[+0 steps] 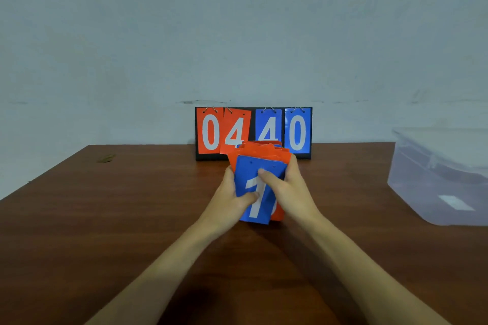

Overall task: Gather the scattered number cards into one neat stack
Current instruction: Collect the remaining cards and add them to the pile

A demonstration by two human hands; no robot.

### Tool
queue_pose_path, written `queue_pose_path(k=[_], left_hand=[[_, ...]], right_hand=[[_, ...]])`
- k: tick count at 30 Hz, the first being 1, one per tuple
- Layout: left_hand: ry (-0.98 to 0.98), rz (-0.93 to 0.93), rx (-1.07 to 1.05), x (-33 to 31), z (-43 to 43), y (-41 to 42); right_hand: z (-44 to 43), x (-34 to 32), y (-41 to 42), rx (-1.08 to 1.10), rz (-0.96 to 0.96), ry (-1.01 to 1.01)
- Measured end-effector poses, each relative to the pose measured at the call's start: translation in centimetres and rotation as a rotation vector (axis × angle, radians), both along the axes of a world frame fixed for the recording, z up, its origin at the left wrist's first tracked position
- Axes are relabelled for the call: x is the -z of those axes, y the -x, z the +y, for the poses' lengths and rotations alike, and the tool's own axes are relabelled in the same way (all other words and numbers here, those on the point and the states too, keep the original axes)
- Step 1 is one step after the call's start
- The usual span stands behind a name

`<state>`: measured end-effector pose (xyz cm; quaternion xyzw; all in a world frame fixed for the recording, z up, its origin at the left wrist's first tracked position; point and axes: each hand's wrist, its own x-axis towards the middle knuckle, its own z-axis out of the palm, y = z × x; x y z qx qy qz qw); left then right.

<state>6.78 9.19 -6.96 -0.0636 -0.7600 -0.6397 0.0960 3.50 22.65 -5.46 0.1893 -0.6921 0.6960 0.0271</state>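
A bundle of red and blue number cards [260, 166] is held upright just above the middle of the brown table [105, 219]. A blue card with a white 1 faces me at the front, and several red cards fan out unevenly behind it. My left hand [228, 199] grips the bundle's left edge, thumb across the front card. My right hand [289, 190] holds the right edge, thumb pressed on the blue card. No loose cards lie on the visible table surface.
A black flip scoreboard [298, 134] reading 0 4 4 0, two red and two blue cards on rings, stands at the table's far edge behind the bundle. A translucent lidded plastic box [443, 177] sits at the right edge. A grey wall rises behind.
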Motion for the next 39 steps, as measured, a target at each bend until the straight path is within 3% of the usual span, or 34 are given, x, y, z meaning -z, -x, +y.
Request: queue_pose_path(k=[8, 16, 20, 28, 39], left_hand=[[-0.188, -0.043, -0.009, 0.3, 1.9, 0.8], [-0.500, -0.032, -0.047, -1.9, 2.4, 1.9], [-0.484, -0.090, -0.152, -3.5, 2.9, 2.8], [-0.427, -0.036, -0.234, -3.1, 3.1, 3.6], [-0.463, -0.101, -0.187, -2.7, 3.0, 3.8]], right_hand=[[0.0, 0.4, -0.3, -0.069, -0.135, 0.143], [-1.3, -1.7, 0.4, 0.089, -0.162, 0.227], [-1.4, -1.9, 0.8, 0.161, -0.154, 0.198], [-1.7, -1.7, 1.4, 0.275, -0.075, 0.189], [-1.6, -1.3, 1.9, 0.296, -0.002, 0.174]])
